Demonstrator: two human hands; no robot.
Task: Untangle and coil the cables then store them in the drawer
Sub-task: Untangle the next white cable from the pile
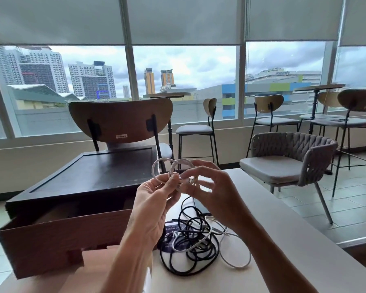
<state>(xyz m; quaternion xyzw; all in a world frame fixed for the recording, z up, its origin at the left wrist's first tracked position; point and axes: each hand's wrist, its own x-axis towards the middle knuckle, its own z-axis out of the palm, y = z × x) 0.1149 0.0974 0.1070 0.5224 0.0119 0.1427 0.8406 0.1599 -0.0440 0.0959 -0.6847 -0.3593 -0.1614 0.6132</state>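
Nearest to us, just right of the drawer (pixel 57 235), a tangle of black and white cables (pixel 197 244) is lying on the white table (pixel 273 218), partly covering a dark printed card (pixel 169 233). The drawer is standing pulled open, its wooden front facing us. Above the drawer's right end we are holding both hands up. Our left hand (pixel 154 199) is curling its fingers and pinching a white cable (pixel 153 169) wound in small loops. Our right hand (pixel 211 187) is pinching the same cable by thumb and forefinger, the other fingers loosely bent. Behind the drawer the dark cabinet top (pixel 93 172) is showing, then a wooden-backed chair (pixel 120 121). Farthest behind the drawer, windows (pixel 184 81) with half-lowered blinds are showing city buildings.
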